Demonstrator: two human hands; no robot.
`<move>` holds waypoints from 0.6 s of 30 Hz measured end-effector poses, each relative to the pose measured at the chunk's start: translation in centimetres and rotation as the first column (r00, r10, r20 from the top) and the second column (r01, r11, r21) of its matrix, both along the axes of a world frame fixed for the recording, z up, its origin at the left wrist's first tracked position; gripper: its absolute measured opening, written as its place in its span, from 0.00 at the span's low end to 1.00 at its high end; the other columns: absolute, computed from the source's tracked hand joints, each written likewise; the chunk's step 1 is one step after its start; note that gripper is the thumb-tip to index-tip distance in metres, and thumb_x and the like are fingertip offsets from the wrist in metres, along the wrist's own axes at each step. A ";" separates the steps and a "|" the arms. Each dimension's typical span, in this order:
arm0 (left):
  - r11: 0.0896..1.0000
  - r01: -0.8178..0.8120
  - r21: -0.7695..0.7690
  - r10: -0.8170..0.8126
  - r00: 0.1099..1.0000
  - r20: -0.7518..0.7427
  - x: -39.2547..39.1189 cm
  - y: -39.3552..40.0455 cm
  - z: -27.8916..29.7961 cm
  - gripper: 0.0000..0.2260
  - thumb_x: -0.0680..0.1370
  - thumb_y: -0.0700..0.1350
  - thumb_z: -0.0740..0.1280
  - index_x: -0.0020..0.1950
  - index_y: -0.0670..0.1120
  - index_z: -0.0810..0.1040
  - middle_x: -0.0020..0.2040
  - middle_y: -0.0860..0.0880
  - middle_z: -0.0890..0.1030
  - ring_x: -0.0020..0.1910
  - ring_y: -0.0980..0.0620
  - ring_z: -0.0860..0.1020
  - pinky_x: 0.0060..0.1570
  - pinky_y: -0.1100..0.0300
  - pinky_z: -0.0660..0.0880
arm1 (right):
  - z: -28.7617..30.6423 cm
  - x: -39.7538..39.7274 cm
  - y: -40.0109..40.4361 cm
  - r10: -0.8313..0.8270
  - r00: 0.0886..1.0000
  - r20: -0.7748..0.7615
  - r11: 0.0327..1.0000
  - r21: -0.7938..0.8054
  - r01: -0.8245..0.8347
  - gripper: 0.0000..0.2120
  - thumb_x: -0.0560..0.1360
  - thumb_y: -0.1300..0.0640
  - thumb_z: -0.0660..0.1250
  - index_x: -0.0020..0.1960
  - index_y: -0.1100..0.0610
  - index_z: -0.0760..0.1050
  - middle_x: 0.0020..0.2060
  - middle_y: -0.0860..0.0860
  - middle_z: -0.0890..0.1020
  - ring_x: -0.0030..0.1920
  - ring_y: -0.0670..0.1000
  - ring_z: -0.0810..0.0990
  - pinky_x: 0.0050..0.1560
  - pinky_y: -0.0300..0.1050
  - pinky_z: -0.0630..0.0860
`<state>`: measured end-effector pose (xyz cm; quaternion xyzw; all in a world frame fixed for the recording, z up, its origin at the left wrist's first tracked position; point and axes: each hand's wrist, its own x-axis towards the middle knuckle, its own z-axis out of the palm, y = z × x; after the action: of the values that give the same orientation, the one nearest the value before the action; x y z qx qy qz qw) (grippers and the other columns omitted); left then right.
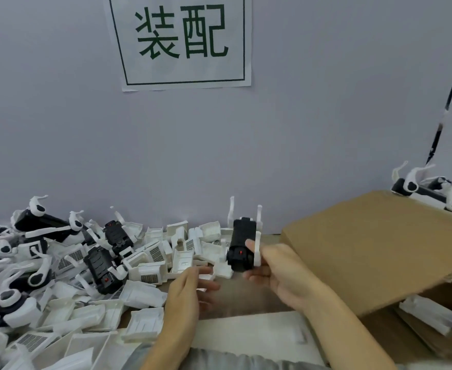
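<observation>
Black drone body gripped in right hand, seemingly above table edge, left hand near

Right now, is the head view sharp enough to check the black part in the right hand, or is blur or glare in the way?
Head view: the black part in the right hand is soft but readable, no glare; the left hand is smeared by motion; the wide lens bends the pole at the right edge.

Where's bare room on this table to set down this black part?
The black part could go on the bare strip of table between your left hand and right hand, beyond the white sheet. The parts pile crowds the left; the cardboard flap covers the right.
</observation>
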<state>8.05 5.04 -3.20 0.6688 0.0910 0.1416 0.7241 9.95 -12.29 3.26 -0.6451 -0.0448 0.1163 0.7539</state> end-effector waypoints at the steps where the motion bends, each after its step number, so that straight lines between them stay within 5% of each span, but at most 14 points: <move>1: 1.000 0.015 0.009 -0.015 1.000 -0.001 0.1 -0.1 -0.2 0.15 0.85 0.44 0.57 0.52 0.40 0.82 0.36 0.42 0.84 0.29 0.49 0.77 0.30 0.58 0.72 | 1.7 0.3 -1.0 -0.102 0.994 0.025 0.993 0.065 0.100 0.12 0.81 0.57 0.65 0.47 0.64 0.81 0.34 0.56 0.85 0.28 0.49 0.81 0.29 0.38 0.77; 5: 0.998 0.057 -0.012 -0.056 0.998 0.017 0.2 -0.7 -0.2 0.15 0.86 0.45 0.58 0.51 0.39 0.81 0.34 0.41 0.82 0.26 0.48 0.75 0.29 0.59 0.67 | 10.0 2.4 -7.3 -0.586 0.802 0.118 0.785 0.330 0.525 0.09 0.82 0.57 0.62 0.55 0.61 0.78 0.41 0.54 0.83 0.32 0.49 0.80 0.34 0.39 0.79; 8: 0.998 0.065 0.010 -0.065 0.997 0.030 0.1 -0.9 -0.2 0.15 0.86 0.45 0.58 0.50 0.41 0.81 0.33 0.42 0.82 0.26 0.48 0.76 0.28 0.59 0.68 | 13.4 3.7 -11.3 -0.763 0.642 0.076 0.594 0.474 0.649 0.16 0.84 0.54 0.55 0.68 0.56 0.73 0.52 0.50 0.80 0.51 0.51 0.80 0.56 0.47 0.79; 11: 0.995 0.075 0.059 -0.077 0.997 0.032 0.1 -0.9 -0.4 0.14 0.86 0.42 0.58 0.48 0.41 0.81 0.33 0.43 0.83 0.27 0.48 0.76 0.27 0.59 0.68 | 11.8 3.8 -10.7 -0.748 0.651 0.129 0.660 0.244 0.710 0.18 0.84 0.59 0.53 0.71 0.62 0.69 0.55 0.55 0.78 0.63 0.59 0.76 0.67 0.54 0.73; 14: 0.984 0.082 0.161 -0.087 0.996 0.022 -0.1 -1.1 -0.4 0.13 0.84 0.39 0.60 0.45 0.42 0.81 0.33 0.44 0.83 0.27 0.52 0.77 0.25 0.64 0.69 | 7.5 3.3 -6.6 -0.614 0.735 0.288 0.770 0.014 0.637 0.12 0.82 0.65 0.55 0.58 0.67 0.76 0.57 0.66 0.79 0.57 0.64 0.80 0.54 0.53 0.76; 18: 0.957 0.144 0.252 -0.144 0.989 -0.020 -0.2 -1.2 -0.5 0.14 0.81 0.33 0.60 0.43 0.45 0.80 0.35 0.45 0.82 0.30 0.54 0.77 0.31 0.63 0.72 | 3.2 0.8 1.3 -0.191 0.861 0.471 0.840 -0.375 0.391 0.13 0.80 0.63 0.60 0.53 0.51 0.82 0.41 0.46 0.85 0.42 0.47 0.84 0.41 0.36 0.76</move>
<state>7.87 3.85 -3.75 0.7605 0.0237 0.0984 0.6414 10.76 -11.00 6.45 -0.8128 -0.0743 -0.1350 0.5618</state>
